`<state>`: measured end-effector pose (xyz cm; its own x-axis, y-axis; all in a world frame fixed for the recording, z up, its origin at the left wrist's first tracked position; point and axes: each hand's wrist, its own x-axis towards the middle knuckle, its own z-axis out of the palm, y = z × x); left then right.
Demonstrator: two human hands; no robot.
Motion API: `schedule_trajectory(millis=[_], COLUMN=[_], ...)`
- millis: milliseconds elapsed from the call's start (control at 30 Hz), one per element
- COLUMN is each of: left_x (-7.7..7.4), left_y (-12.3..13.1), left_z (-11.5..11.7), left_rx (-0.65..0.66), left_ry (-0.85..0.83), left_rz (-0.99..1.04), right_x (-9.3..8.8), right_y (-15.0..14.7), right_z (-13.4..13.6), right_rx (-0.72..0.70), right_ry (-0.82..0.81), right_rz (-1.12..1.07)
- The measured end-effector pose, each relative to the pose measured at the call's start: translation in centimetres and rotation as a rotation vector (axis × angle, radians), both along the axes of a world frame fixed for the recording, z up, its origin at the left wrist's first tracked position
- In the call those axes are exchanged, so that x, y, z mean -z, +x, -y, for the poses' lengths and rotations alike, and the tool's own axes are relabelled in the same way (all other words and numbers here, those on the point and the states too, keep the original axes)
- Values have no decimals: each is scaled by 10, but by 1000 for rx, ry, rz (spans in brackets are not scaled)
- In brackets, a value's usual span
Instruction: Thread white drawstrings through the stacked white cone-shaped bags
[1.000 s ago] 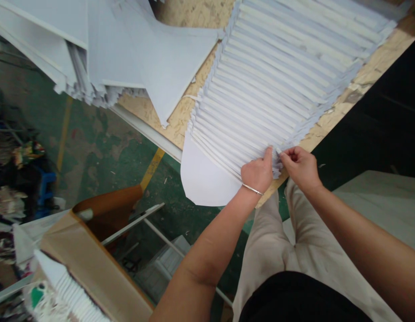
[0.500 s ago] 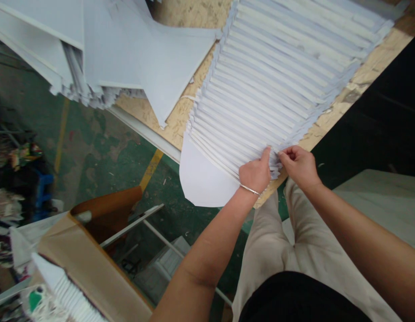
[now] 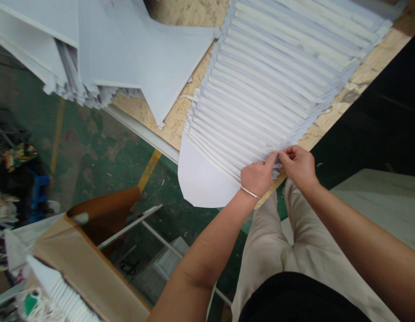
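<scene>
A row of overlapping white paper sheets [image 3: 268, 85], fanned out so that their edges form narrow strips, lies on a wooden board. My left hand [image 3: 257, 175], with a thin bracelet at the wrist, rests on the near end of the row. Its pointing finger is stretched out onto the strips while the other fingers curl under, and I see nothing held. Close by, at the row's right edge, my right hand [image 3: 298, 164] pinches thumb and finger together. What sits in that pinch is too small to make out. The lowest sheet [image 3: 207, 176] overhangs the board with a rounded end.
To the left, a pile of white paper pieces [image 3: 110, 49] sits on the board [image 3: 175, 127] and juts over its edge. Below stand a brown cardboard box [image 3: 83, 255] and a pale metal frame [image 3: 130, 226]. A blue stool [image 3: 39, 194] is on the green floor.
My left pointing finger has slid a little right and down, closer to my right fingertips. My right hand keeps its pinch in nearly the same place. The view has shifted slightly.
</scene>
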<state>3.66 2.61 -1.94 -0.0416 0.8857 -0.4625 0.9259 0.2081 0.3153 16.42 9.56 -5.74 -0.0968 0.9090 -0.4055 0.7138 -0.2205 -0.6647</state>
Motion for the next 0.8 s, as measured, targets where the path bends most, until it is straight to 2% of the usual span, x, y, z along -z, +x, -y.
schedule_trajectory(millis=[300,400,467,533,633,733,800], left_x=[2,0,0,1,3,-1,-13], left_y=[1,-2,-3,-3,-3,-4,-4], left_z=[-6,-6,-5,-4,-4,-4,1], left_rx=[-30,-52,-87,-165,-370,-585,-666], left_ry=[-35,-41,-36,-9,53,52,51], left_rz=[-6,27,65,125,273,420,514], right_x=[-7,-11,-15,-21,-33,-53,-71], right_y=[-1,11,21,32,42,45,45], right_z=[-4,-3,0,4,14,21,24], right_rx=[-134,-111,-32,101,237,255,247], right_ry=[43,44,15,-84,-243,-312,-370], right_rz=[178,172,59,-135,-357,-454,-523])
